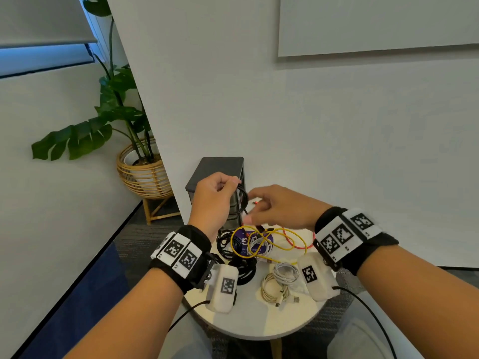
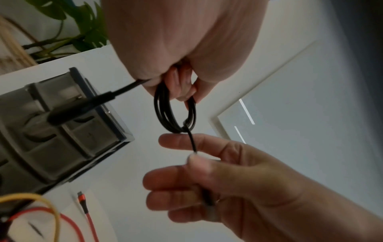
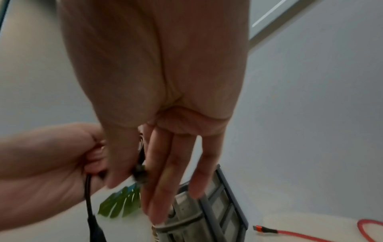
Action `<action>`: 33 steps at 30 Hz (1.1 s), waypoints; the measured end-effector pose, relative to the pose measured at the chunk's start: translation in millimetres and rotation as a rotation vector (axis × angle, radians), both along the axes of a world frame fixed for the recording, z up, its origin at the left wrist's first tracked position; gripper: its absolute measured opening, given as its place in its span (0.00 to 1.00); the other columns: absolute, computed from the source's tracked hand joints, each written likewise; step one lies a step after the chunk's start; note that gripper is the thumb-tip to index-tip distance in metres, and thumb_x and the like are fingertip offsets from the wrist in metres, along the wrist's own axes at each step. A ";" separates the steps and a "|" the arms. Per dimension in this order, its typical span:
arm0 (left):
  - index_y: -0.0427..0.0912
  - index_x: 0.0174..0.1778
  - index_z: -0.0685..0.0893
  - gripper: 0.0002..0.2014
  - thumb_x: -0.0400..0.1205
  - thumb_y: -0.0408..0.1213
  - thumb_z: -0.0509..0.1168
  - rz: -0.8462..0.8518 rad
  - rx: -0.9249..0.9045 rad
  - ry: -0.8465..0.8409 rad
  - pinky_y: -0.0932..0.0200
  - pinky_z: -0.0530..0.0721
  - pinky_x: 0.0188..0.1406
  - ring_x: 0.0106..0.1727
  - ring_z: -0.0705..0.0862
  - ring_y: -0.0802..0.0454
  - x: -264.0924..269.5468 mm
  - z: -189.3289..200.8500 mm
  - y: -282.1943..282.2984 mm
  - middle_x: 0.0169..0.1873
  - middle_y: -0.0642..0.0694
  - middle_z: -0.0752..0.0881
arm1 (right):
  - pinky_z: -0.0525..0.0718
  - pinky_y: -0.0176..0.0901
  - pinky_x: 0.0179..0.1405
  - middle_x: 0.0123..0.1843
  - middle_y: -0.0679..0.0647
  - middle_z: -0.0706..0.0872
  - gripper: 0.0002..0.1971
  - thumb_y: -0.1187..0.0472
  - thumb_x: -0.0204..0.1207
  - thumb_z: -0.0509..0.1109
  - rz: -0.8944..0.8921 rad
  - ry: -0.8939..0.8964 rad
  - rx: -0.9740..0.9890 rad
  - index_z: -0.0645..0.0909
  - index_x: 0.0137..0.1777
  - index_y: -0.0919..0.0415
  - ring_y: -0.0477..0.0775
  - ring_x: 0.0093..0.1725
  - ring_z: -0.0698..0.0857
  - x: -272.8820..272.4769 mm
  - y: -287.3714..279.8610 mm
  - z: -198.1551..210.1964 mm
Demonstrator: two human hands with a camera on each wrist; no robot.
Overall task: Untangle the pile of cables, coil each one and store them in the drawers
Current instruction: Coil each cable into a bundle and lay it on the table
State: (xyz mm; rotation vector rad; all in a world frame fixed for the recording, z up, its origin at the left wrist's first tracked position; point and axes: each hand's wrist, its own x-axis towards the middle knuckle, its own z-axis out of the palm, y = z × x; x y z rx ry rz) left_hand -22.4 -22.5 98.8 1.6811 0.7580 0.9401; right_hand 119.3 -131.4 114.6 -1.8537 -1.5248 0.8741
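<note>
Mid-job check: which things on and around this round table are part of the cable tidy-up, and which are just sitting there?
Part of the job:
- black cable, coil held in left hand, its end pinched by right hand
- yellow cable
- red cable
- white cables
- black cables on the table
- drawer unit

Just lying about:
- potted plant
- purple card under the cables

Head looks down; 2 close wrist views face upward.
</note>
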 end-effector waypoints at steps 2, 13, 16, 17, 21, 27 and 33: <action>0.42 0.49 0.90 0.08 0.88 0.39 0.67 -0.057 0.018 0.016 0.61 0.74 0.38 0.28 0.79 0.68 -1.2 2.0 -1.0 0.29 0.60 0.85 | 0.87 0.46 0.51 0.52 0.51 0.93 0.24 0.50 0.82 0.74 -0.098 0.081 0.064 0.76 0.75 0.54 0.48 0.50 0.92 -0.1 2.5 7.7; 0.36 0.57 0.87 0.09 0.91 0.35 0.63 -0.229 -0.115 -0.048 0.63 0.75 0.30 0.27 0.73 0.58 -9.3 4.9 -2.7 0.26 0.51 0.77 | 0.93 0.58 0.45 0.36 0.61 0.89 0.16 0.66 0.80 0.75 -0.124 0.110 0.393 0.75 0.60 0.49 0.63 0.37 0.91 -3.5 4.5 7.0; 0.42 0.62 0.88 0.11 0.91 0.33 0.61 -0.301 -0.111 -0.040 0.59 0.85 0.44 0.39 0.86 0.54 -15.4 2.9 0.3 0.36 0.46 0.85 | 0.93 0.52 0.43 0.36 0.64 0.89 0.13 0.67 0.81 0.74 -0.133 0.103 0.423 0.74 0.54 0.50 0.63 0.36 0.91 -2.4 1.8 11.1; 0.44 0.65 0.88 0.12 0.91 0.33 0.61 -0.321 -0.133 -0.051 0.56 0.87 0.50 0.43 0.88 0.52 -17.3 2.8 1.8 0.40 0.44 0.86 | 0.92 0.51 0.43 0.36 0.64 0.89 0.12 0.67 0.81 0.74 -0.137 0.109 0.432 0.76 0.54 0.52 0.64 0.36 0.91 -1.8 0.9 12.8; 0.45 0.69 0.87 0.14 0.91 0.34 0.60 -0.357 -0.180 -0.036 0.44 0.85 0.64 0.54 0.90 0.45 -21.6 6.2 5.5 0.48 0.40 0.90 | 0.92 0.64 0.46 0.31 0.55 0.88 0.07 0.68 0.80 0.75 -0.150 0.072 0.465 0.83 0.51 0.56 0.57 0.33 0.91 2.3 1.9 12.8; 0.43 0.62 0.89 0.13 0.92 0.37 0.60 -0.348 -0.022 0.263 0.49 0.88 0.65 0.56 0.91 0.54 -29.3 8.5 12.4 0.52 0.48 0.93 | 0.92 0.61 0.45 0.34 0.53 0.89 0.07 0.68 0.80 0.74 -0.214 -0.043 0.516 0.86 0.50 0.54 0.53 0.35 0.92 11.4 1.3 13.2; 0.32 0.47 0.88 0.18 0.90 0.46 0.64 -0.273 0.282 0.446 0.35 0.87 0.57 0.37 0.82 0.44 -36.3 22.2 14.3 0.37 0.35 0.83 | 0.92 0.49 0.43 0.37 0.52 0.89 0.07 0.66 0.82 0.73 -0.230 -0.179 0.514 0.87 0.50 0.52 0.48 0.34 0.91 12.8 -1.4 9.7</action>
